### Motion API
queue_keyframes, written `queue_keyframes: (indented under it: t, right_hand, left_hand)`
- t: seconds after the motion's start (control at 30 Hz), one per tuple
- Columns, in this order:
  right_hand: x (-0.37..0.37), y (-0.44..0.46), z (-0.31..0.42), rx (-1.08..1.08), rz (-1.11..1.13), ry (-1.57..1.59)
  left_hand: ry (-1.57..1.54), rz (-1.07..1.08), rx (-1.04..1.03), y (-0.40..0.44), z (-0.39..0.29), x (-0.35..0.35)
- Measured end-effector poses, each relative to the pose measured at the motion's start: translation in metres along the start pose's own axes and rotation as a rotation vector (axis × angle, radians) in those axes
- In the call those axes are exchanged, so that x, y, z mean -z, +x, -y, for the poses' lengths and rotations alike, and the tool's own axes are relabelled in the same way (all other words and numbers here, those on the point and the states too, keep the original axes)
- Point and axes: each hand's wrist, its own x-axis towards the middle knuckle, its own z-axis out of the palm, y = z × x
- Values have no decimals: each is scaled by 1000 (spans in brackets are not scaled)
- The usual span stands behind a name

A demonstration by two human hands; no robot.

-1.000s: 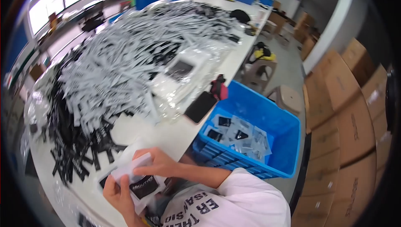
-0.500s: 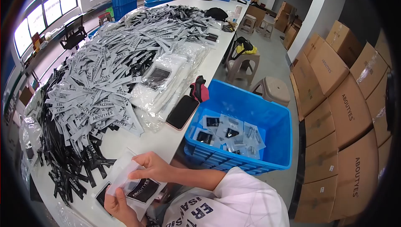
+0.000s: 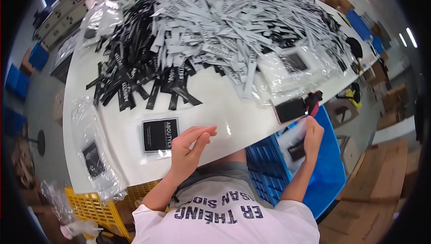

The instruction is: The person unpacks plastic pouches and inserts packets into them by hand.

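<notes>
My right hand (image 3: 313, 137) is closed on the upper edge of a translucent plastic bag (image 3: 292, 141) with a black printed panel. The bag hangs over the blue bin (image 3: 330, 167) beside the table. My left hand (image 3: 191, 147) is over the table's near edge, fingers stretched out and thumb close to them, with nothing visible in it. Just left of its fingers lies a flat clear bag with a black ABOUTYES panel (image 3: 157, 135). Whether the hand touches that bag I cannot tell.
A large heap of grey and black printed strips (image 3: 215, 33) covers the table's far part. Plastic-wrapped bag packs (image 3: 96, 154) lie at left and right. A phone (image 3: 291, 110) rests near the right edge. A yellow crate (image 3: 92, 208) and cardboard boxes (image 3: 381, 172) stand around.
The view has swung left. My hands, earlier together at a bag over the table, are now apart; the right has carried a bag to the blue bin, and the left no longer holds one.
</notes>
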Motion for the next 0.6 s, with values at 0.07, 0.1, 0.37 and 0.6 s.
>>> queue_keyframes:
  t: [0.07, 0.1, 0.37, 0.6]
  right_hand:
    - [-7, 8, 19, 20, -3, -20]
    - [-15, 10, 30, 26, -11, -32]
    - [-199, 36, 149, 592, 496, 228]
    - [-271, 32, 187, 614, 545, -56]
  left_hand:
    - [-10, 10, 36, -2, 6, 4]
    - [-12, 12, 39, -2, 6, 4]
    - [106, 30, -10, -9, -1, 2]
    - [149, -45, 19, -20, 5, 23]
